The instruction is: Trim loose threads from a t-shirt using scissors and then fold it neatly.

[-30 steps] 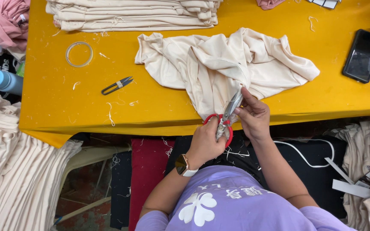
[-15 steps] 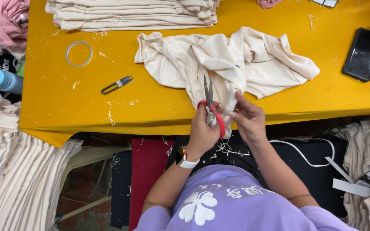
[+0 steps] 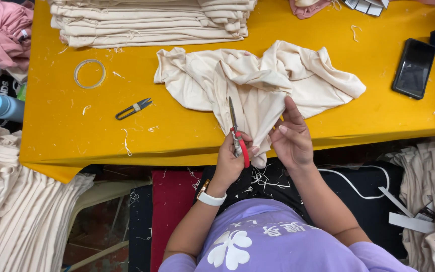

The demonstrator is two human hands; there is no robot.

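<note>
The left hand is closed around the red handles of the scissors, blades pointing away over the cream shirt. The right hand pinches the shirt's near fold, just beside the scissors. The shirt lies crumpled on the yellow table, its near part hanging over the edge. Small snips lie to the left.

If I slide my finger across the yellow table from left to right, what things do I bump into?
Tape ring → small thread snips → crumpled cream garment → black phone.
</note>
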